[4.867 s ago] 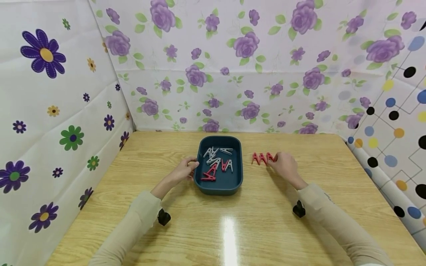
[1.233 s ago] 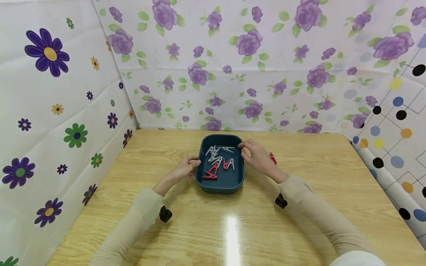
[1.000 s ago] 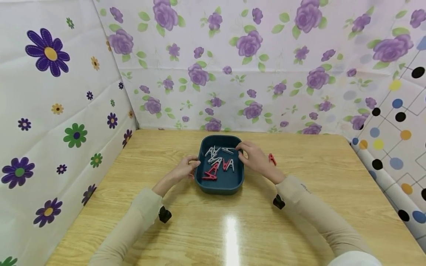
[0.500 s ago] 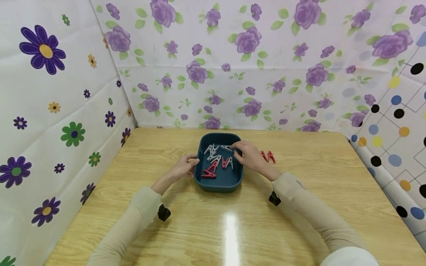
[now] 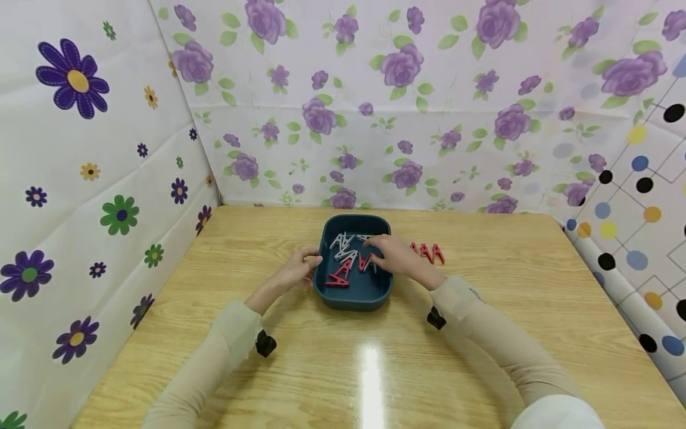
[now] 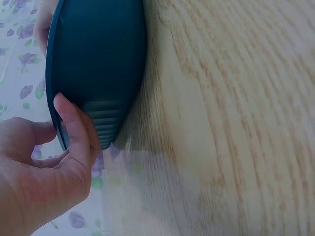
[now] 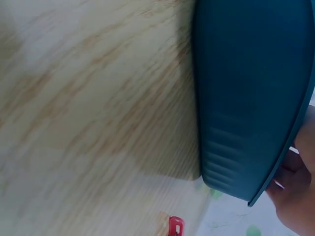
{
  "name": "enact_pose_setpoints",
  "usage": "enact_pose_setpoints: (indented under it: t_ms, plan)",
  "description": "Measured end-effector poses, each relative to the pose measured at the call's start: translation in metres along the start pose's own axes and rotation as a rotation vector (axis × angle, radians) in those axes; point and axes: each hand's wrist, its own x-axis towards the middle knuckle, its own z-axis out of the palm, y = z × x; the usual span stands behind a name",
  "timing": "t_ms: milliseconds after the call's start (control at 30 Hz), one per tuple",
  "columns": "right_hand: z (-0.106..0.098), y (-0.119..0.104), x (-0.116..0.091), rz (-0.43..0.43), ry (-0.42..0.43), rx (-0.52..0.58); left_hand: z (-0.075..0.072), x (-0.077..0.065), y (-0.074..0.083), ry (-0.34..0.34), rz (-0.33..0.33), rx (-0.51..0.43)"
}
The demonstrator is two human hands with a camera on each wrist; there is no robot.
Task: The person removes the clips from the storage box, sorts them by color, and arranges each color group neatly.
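Observation:
A dark teal plastic bin (image 5: 351, 303) stands on the table, holding several grey clothespins (image 5: 343, 240) and a few red clothespins (image 5: 337, 277). My left hand (image 5: 296, 268) pinches the bin's left wall; the left wrist view has the thumb on one side of the rim and fingers against the outer side. Over the right rim reaches my right hand (image 5: 395, 255), its bent index finger and thumb apart above the clothespins. It partly covers a grey clothespin (image 5: 364, 237) at the back and another near the thumb. Right of the bin, three red clothespins (image 5: 437, 254) lie in a row.
The wooden table (image 5: 300, 369) runs up to a flowered cloth (image 5: 461, 77) at the back. Patterned sheets hang on the left and right sides. A black wrist camera (image 5: 265, 344) sits below the left wrist, another below the right.
My right hand has left the red clothespin row, crossed the bin's right rim and moved further left over the clothespins, uncovering the row. The left hand keeps its hold on the bin.

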Motion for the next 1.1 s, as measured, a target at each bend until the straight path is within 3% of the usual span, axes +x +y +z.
enact_pose_setpoints:
  t_ms: [300, 600, 900, 1100]
  plan:
    - [-0.005, -0.013, 0.01, 0.043, -0.165, -0.065, 0.0, -0.001, 0.0, 0.002, -0.006, 0.005]
    - [0.004, -0.022, 0.023, 0.146, -0.344, -0.183, 0.0, 0.0, 0.0, -0.001, -0.015, 0.015]
    - [0.005, -0.027, 0.022, 0.156, -0.346, -0.219, 0.0, -0.004, -0.002, -0.026, 0.034, -0.005]
    - [0.005, -0.027, 0.021, 0.134, -0.312, -0.223, 0.0, -0.004, -0.001, -0.021, -0.005, -0.016]
